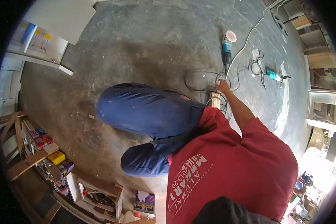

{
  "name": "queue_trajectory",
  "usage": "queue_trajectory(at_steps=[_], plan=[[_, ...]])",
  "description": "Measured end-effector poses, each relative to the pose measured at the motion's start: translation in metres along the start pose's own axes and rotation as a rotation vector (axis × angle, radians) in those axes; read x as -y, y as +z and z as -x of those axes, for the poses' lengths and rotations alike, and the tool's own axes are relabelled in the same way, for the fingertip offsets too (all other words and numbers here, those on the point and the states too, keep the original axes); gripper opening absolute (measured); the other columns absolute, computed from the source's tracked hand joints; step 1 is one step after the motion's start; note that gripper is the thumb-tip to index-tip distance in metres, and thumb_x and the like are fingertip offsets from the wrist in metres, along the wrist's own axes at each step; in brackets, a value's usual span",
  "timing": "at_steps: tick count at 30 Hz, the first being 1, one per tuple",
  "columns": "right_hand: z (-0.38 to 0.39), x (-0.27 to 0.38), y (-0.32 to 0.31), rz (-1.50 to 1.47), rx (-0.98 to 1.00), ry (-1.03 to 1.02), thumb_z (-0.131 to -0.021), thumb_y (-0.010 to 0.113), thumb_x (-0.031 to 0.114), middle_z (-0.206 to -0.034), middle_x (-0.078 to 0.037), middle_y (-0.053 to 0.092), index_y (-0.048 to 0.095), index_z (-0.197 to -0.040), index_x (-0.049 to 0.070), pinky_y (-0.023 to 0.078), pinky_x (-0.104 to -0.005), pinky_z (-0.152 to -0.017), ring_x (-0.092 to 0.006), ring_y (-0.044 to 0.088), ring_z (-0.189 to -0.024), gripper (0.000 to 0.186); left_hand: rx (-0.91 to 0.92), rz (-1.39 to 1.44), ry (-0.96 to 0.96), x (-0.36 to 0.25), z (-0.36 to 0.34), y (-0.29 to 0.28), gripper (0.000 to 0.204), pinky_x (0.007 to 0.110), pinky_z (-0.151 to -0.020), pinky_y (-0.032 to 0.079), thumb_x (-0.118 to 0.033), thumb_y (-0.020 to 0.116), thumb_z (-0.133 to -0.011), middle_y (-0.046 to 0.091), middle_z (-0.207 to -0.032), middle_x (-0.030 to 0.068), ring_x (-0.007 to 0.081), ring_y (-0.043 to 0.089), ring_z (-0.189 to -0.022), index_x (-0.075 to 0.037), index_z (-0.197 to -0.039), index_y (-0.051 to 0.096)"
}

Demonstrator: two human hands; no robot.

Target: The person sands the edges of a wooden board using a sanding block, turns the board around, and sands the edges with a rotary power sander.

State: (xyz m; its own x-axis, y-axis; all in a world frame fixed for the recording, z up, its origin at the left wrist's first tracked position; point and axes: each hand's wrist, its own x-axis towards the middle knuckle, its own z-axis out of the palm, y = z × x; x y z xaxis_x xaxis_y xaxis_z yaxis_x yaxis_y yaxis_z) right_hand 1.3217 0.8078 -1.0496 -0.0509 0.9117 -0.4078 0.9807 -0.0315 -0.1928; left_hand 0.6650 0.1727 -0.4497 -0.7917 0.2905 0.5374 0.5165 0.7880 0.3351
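Note:
I am squatting on a concrete floor, with my red shirt (231,164) and blue trousers (149,115) filling the middle of the view. My right hand (223,86) reaches forward and its fingers are curled on a loop of black cable (198,84). Just below that hand stands a small wooden block (214,100). A teal power sander (227,44) with a round pad lies just beyond the hand, its cord running into the loop. My left hand is hidden behind my knees.
A second teal power tool (275,75) lies to the right among loose cords. A white cord (250,33) runs to a power strip (279,19). White cabinets (48,41) stand far left, open cupboards (319,56) at right, and cluttered shelves and a wooden box (97,194) lower left.

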Motion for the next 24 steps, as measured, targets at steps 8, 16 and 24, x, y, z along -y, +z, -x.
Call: queue_trajectory(at_steps=[8, 16, 24], plan=[[-0.107, 0.051, -0.019, -0.19, -0.129, -0.266, -0.092, 0.069, 0.042, -0.123, -0.023, 0.068, 0.062, -0.133, 0.006, 0.047, -0.0486, -0.105, -0.0397, 0.061, -0.121, 0.054, -0.073, -0.141, -0.205, 0.016, 0.045, -0.129, 0.047, 0.033, -0.102, 0.051, -0.017, 0.062, -0.101, 0.066, -0.134, 0.0136, 0.0213, 0.065, -0.117, 0.001, -0.144, 0.055], [-0.18, 0.183, 0.0, -0.083, 0.109, -0.285, -0.093, 0.068, 0.037, -0.125, -0.021, 0.066, 0.057, -0.138, 0.005, 0.048, -0.0467, -0.103, -0.0368, 0.061, -0.118, 0.056, -0.283, 0.025, -0.622, -0.078, 0.132, -0.219, 0.046, 0.032, -0.101, 0.051, -0.018, 0.062, -0.102, 0.067, -0.132, 0.0124, 0.0197, 0.066, -0.115, 0.002, -0.144, 0.055], [-0.213, 0.223, 0.001, -0.049, 0.222, -0.291, -0.094, 0.067, 0.032, -0.128, -0.02, 0.063, 0.051, -0.143, 0.004, 0.049, -0.0448, -0.101, -0.034, 0.062, -0.114, 0.058, -0.226, -0.005, -0.604, -0.061, 0.161, -0.255, 0.045, 0.031, -0.102, 0.05, -0.022, 0.059, -0.105, 0.067, -0.132, 0.0106, 0.0165, 0.065, -0.115, 0.002, -0.143, 0.056]])
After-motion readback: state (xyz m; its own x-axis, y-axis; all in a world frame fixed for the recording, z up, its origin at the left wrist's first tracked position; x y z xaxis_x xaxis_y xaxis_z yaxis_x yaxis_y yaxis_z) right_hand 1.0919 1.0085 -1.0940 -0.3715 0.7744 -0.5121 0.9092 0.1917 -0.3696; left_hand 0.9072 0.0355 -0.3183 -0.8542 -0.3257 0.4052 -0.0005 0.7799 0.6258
